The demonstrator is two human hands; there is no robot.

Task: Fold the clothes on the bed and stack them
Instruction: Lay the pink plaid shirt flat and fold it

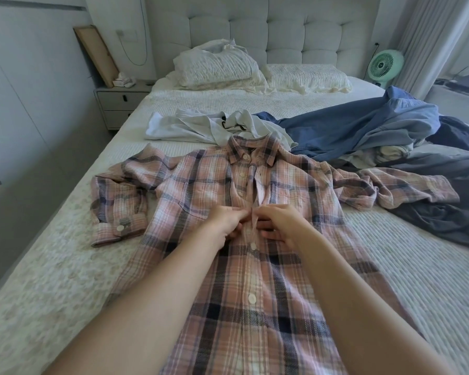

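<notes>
Two bare arms reach out over one pink checked shirt (201, 212) that lies flat, front up, in the middle of the bed (417, 280). The left hand (225, 220) and the right hand (279, 223) each pinch the shirt's front edge, almost touching. Five white buttons show down the front. Behind the shirt lie one white top (179, 125) and one blue shirt (363, 123). Dark gray cloth (444, 212) lies on the right. Two pillows (306, 77) sit by the headboard.
</notes>
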